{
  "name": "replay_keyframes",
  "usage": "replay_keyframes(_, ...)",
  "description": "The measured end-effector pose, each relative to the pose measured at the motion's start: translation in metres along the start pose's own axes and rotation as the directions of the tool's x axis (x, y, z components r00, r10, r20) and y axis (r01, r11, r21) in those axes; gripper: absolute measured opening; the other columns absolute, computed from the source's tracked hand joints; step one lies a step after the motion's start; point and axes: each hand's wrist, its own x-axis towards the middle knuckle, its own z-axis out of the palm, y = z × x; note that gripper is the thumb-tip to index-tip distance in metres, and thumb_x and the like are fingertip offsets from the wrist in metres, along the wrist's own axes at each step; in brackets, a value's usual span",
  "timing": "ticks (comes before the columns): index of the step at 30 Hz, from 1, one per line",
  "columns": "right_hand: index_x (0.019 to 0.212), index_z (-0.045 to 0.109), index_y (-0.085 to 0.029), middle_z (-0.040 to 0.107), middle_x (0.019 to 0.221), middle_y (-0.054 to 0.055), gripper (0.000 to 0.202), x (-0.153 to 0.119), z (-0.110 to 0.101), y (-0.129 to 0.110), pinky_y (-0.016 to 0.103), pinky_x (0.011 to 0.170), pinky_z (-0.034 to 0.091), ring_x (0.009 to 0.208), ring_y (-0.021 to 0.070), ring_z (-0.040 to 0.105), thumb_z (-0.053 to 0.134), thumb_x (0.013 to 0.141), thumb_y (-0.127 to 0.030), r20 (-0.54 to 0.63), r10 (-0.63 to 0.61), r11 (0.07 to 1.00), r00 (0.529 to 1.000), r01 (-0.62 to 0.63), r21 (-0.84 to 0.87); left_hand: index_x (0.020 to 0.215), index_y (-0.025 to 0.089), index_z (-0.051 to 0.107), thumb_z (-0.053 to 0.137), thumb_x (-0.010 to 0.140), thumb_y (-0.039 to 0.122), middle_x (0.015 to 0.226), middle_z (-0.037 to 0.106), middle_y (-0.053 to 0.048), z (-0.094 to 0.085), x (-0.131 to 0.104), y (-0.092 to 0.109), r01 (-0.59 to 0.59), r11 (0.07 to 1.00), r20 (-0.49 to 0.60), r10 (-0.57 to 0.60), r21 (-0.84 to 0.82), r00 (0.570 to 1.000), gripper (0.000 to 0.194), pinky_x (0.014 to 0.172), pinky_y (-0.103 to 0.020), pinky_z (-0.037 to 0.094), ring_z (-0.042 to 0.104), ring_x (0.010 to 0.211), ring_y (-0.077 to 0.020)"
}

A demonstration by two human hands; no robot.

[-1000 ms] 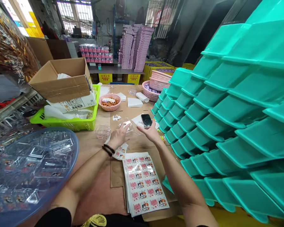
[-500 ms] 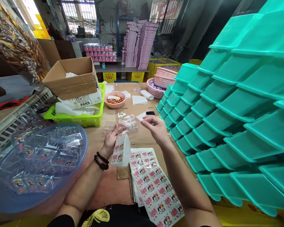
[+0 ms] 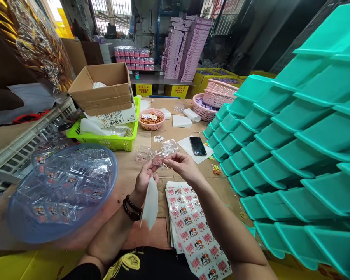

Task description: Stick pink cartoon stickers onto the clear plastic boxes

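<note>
Has nearest, at the table's front edge, a stack of cat sticker sheets (image 3: 189, 233), slightly fanned, below the right forearm. Wears a dark beaded bracelet (image 3: 131, 208) on the left wrist. Dangles a white paper sheet (image 3: 150, 204) from the left hand (image 3: 146, 179), above the table. Grips a clear plastic box (image 3: 157, 158) just past it, off the tabletop, with left thumb and fingers closed on the near left part and with the thumb and forefinger of the right hand (image 3: 183, 166) pinching the right end. Has a round blue basin (image 3: 32, 233) of clear boxes to the left, stacked turquoise bins (image 3: 280, 155) to the right. Beyond the hands, shows a black phone (image 3: 197, 146) lying on white paper (image 3: 186, 146). Farther, reveals a lime-green basket (image 3: 116, 144) beneath a cardboard carton (image 3: 105, 95), beside a pink basket (image 3: 151, 126) of brown pieces. At the back, displays tall lilac stacks (image 3: 186, 50) on a shelf (image 3: 161, 81).
</note>
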Motion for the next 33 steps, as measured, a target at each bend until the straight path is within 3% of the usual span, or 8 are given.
replay_keyframes(12, 0.069, 0.064, -0.015, 0.059, 0.062, -0.002, 0.047, 0.0001, 0.0002, 0.0000, 0.023, 0.047, 0.026, 0.054, 0.0071, 0.041, 0.085, 0.055, -0.055, -0.057, 0.016, 1.000, 0.998, -0.017, -0.016, 0.128, 0.013, 0.062, 0.048, 0.089, 0.059, 0.124, 0.067, -0.015, 0.0001, -0.0013, -0.0051, 0.020, 0.998, -0.014, -0.019, 0.068, 1.000, 0.062, 0.045, -0.028, 0.040, 0.052, 0.050, -0.0097)
replay_keyframes(17, 0.067, 0.065, -0.014, 0.058, 0.061, -0.001, 0.048, -0.0003, -0.0020, -0.0005, 0.023, 0.047, 0.028, 0.054, 0.0077, 0.043, 0.084, 0.055, -0.057, -0.074, -0.005, 0.998, 0.997, 0.001, -0.059, 0.134, 0.019, 0.060, 0.046, 0.088, 0.061, 0.122, 0.068, -0.013, -0.0015, -0.0023, -0.0030, 0.031, 0.996, -0.003, -0.031, 0.085, 1.000, 0.064, 0.042, -0.028, 0.036, 0.054, 0.049, -0.0110)
replay_keyframes(27, 0.065, 0.067, -0.015, 0.061, 0.061, 0.000, 0.048, 0.0028, -0.0017, 0.0000, 0.025, 0.054, 0.035, 0.057, 0.0092, 0.048, 0.087, 0.050, -0.055, -0.080, -0.010, 0.997, 0.997, 0.004, -0.077, 0.127, 0.020, 0.064, 0.049, 0.085, 0.063, 0.114, 0.072, -0.013, 0.0007, -0.0064, -0.0004, 0.029, 0.997, 0.017, -0.030, 0.072, 0.999, 0.062, 0.040, -0.028, 0.033, 0.055, 0.050, -0.0133)
replay_keyframes(33, 0.065, 0.067, -0.015, 0.062, 0.062, 0.000, 0.047, 0.0029, -0.0029, 0.0006, 0.027, 0.058, 0.038, 0.058, 0.0101, 0.049, 0.086, 0.051, -0.056, -0.077, -0.017, 0.996, 0.997, 0.010, -0.094, 0.127, 0.019, 0.063, 0.053, 0.086, 0.057, 0.103, 0.074, -0.011, 0.0056, -0.0099, 0.0042, 0.050, 0.999, -0.042, -0.050, 0.019, 0.998, 0.057, 0.037, -0.024, 0.031, 0.053, 0.049, -0.0112)
